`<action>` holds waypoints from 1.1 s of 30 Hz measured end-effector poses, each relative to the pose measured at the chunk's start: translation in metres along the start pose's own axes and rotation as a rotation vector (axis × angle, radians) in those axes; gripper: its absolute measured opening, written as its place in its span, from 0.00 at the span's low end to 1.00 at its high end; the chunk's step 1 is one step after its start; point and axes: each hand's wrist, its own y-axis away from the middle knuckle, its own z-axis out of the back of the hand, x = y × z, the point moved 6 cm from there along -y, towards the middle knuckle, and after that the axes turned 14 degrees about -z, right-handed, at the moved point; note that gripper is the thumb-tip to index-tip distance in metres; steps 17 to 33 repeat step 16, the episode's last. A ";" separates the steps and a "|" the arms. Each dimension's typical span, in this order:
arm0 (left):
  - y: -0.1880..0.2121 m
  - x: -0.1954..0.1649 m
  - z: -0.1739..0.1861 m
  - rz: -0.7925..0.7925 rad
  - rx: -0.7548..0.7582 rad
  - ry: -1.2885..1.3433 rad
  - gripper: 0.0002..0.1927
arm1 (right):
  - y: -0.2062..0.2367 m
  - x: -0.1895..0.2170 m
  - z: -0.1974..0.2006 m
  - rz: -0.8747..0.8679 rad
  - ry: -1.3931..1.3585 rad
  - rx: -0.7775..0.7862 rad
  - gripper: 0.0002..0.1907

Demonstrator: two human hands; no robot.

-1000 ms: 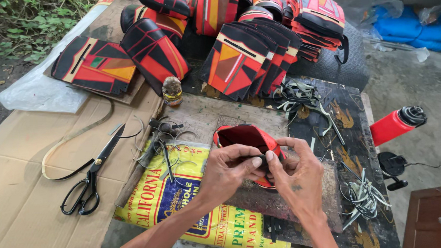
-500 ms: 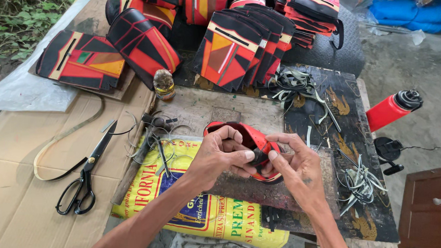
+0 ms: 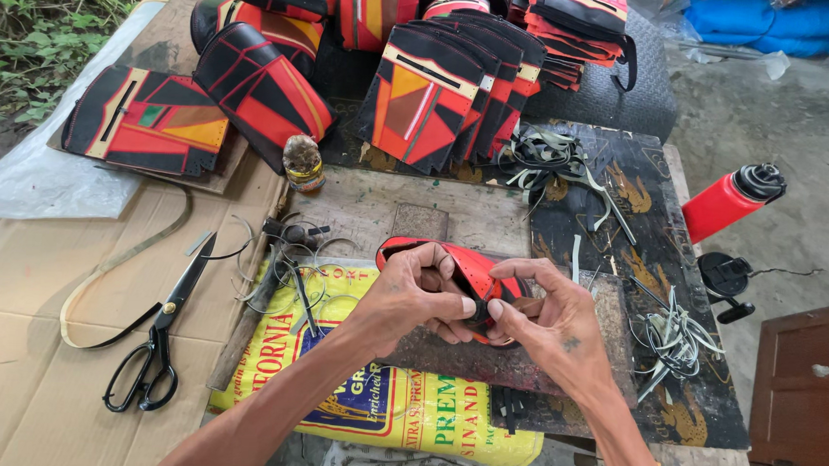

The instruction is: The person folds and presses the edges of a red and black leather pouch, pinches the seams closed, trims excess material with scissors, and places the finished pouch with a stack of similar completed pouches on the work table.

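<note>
On the work table: everything sits on a dark, patterned board (image 3: 657, 225) with cardboard (image 3: 28, 337) spread on the left
Far pile: red, orange and black patchwork pouches (image 3: 439, 94) stacked and leaning along the far edge, one lying flat (image 3: 149, 124) at far left on a clear plastic sheet (image 3: 25, 183)
Yellow sack: a printed yellow sack (image 3: 379, 409) lies flat at the near edge, under both forearms
Red bottle: a red bottle with a black cap (image 3: 728, 200) lies tilted at the right edge, well apart from the hands
Scissors: black scissors (image 3: 153, 343) lie on the cardboard, near left, beside a long thin strip (image 3: 105, 275)
Red piece: a curved red and black leather piece (image 3: 469, 273) is at the middle of the table, held up between both hands
Left hand: left hand (image 3: 402, 302) curls round the left end of the piece, fingers closed on it, thumb tip pressed at its rim
Right hand: right hand (image 3: 550, 323) pinches the same rim from the right, thumb and forefinger closed, their tips meeting the left thumb
Offcuts: pale and dark trimmings (image 3: 671, 342) lie just right of the right hand
Small jar: a small jar (image 3: 303, 161) stands far left of the hands
</note>
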 end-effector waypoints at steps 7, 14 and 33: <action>0.000 0.001 0.000 -0.009 0.023 0.026 0.17 | -0.001 -0.004 0.000 -0.035 -0.007 0.006 0.18; -0.002 0.005 0.001 -0.007 0.024 0.012 0.18 | -0.002 -0.003 0.000 -0.067 0.008 0.014 0.18; -0.003 0.006 0.002 -0.003 0.015 -0.009 0.18 | -0.003 -0.002 0.000 -0.061 0.014 0.019 0.18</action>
